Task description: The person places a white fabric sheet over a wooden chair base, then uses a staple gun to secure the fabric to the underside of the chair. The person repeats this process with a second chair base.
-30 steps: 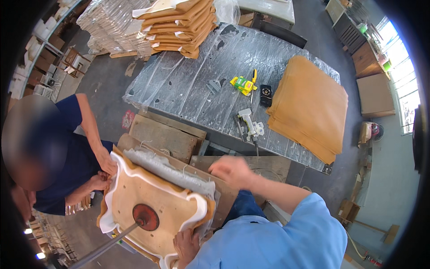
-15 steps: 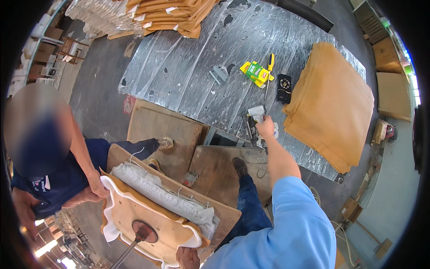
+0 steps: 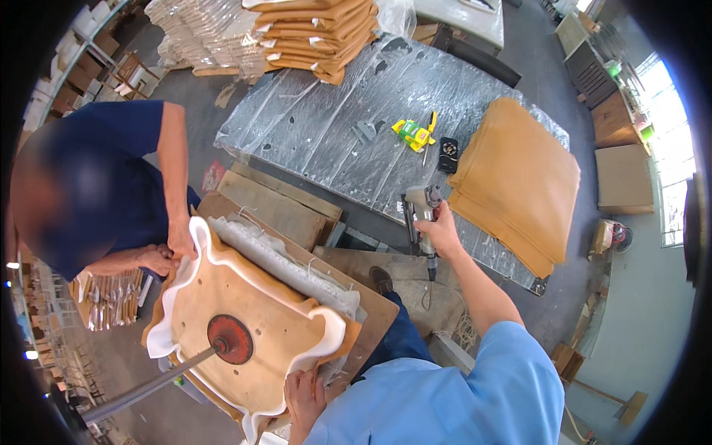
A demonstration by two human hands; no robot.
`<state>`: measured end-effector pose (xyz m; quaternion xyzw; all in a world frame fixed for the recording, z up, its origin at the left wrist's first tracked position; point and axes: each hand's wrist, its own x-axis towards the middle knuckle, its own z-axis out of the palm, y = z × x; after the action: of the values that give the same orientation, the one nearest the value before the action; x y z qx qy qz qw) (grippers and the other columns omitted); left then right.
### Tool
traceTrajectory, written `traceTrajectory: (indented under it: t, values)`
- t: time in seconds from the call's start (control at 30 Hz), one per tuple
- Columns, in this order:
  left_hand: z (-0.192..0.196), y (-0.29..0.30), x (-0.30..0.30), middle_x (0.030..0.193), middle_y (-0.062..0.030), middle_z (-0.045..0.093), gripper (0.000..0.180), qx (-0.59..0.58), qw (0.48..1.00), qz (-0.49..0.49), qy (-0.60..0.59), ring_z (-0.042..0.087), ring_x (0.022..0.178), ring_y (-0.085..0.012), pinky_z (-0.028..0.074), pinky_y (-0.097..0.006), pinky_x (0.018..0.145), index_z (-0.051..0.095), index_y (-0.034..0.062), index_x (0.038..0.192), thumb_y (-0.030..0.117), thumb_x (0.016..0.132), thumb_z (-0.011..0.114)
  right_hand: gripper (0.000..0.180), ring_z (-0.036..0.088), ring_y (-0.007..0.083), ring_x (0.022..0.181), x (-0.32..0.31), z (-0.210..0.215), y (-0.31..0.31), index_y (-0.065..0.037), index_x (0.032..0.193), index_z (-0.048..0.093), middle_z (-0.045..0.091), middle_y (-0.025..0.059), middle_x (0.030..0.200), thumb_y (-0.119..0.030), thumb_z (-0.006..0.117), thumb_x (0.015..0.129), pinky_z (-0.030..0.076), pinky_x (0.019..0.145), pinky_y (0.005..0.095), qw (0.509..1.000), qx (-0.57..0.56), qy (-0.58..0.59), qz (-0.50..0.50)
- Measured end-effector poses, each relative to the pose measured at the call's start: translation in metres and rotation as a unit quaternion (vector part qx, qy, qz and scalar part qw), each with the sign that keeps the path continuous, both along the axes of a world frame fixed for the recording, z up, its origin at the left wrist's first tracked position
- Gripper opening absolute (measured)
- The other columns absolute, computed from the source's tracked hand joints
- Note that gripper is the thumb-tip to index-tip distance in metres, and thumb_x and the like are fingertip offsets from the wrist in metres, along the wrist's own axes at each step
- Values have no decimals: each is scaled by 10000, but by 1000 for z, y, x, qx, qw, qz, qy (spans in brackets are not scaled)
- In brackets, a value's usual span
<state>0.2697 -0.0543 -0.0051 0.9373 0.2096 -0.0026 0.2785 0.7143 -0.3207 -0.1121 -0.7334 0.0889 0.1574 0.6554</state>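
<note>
Grey air gun fills right grip; left grip touches padded seat, closure unclear.

The table ahead of me, its dark top under clear film, bears a stack of tan sheets on my right, with a black box, a yellow-green carton and grey strips to their left. I can't tell whether the folded covers at its far left rest on it. Closer to me, a brown board shows under the panel and whitish pad.
</note>
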Motion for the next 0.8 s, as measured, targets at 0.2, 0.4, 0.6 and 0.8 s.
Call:
traceTrajectory:
  t: [0.2, 0.4, 0.6, 0.8]
  values:
    - [0, 7, -19, 1191, -191, 693, 356, -20, 994, -62, -87, 686, 1091, -414, 564, -499, 928, 758, 54, 1238, 163, 906, 827, 474, 646, 157, 864, -98, 65, 7, -39, 1144, 518, 648, 67, 1008, -17, 863, 820, 548, 721, 341, 998, 24, -63, -2]
    - [49, 1, 5, 1227, -174, 739, 275, -240, 963, -56, -111, 716, 1068, -353, 580, -448, 921, 740, 30, 1299, 135, 1046, 730, 375, 683, 193, 803, -168, 135, 4, -38, 1269, 549, 675, 87, 985, -94, 786, 983, 571, 728, 359, 982, 185, 9, 42]
    - [75, -51, 127, 1253, -95, 753, 498, -688, 720, 43, -73, 699, 1129, -193, 556, -370, 1025, 626, 10, 1507, 384, 1212, 481, 471, 737, 236, 779, -174, 164, 33, -42, 1285, 626, 736, 122, 998, -458, 702, 1079, 621, 613, 402, 926, 351, 64, 123]
    - [72, -61, 184, 1254, -92, 749, 396, -791, 607, 76, -13, 700, 1136, -173, 578, -379, 1016, 661, 32, 1454, 309, 1195, 546, 594, 676, 271, 507, -136, 117, 65, -27, 1197, 699, 715, 159, 782, -601, 602, 1082, 529, 371, 365, 840, 470, 254, 100]
